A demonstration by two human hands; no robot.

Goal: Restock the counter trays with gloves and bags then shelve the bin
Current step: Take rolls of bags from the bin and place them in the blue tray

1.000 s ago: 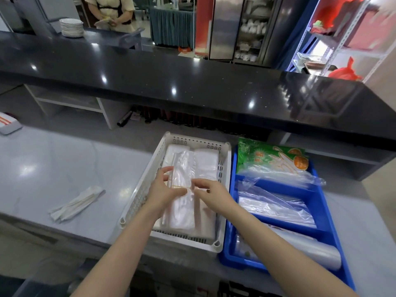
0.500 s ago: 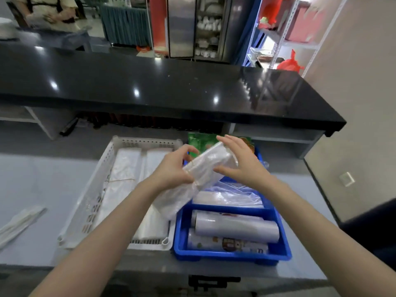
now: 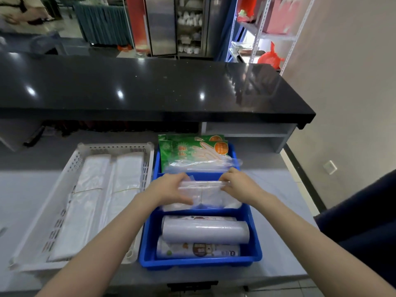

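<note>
A blue divided tray (image 3: 256,249) stands on the grey counter, with a white perforated tray (image 3: 70,161) to its left. Both my hands hold a banded bundle of clear plastic bags (image 3: 202,192) down in the blue tray's middle compartment. My left hand (image 3: 169,190) grips its left end, my right hand (image 3: 237,185) its right end. Green glove packets (image 3: 192,150) fill the far compartment. Two rolls of plastic bags (image 3: 204,231) lie in the near compartment. Two banded stacks of white bags (image 3: 100,189) lie in the white tray.
A black raised countertop (image 3: 150,88) runs across behind the trays, with an open grey shelf (image 3: 246,130) under its right end. A beige wall (image 3: 342,103) is to the right. White metal shelving (image 3: 267,35) and a person stand beyond the counter.
My hands lifted the clear bag bundle out of the white tray, carried it right and lowered it into the blue tray's middle compartment. The view swung right.
</note>
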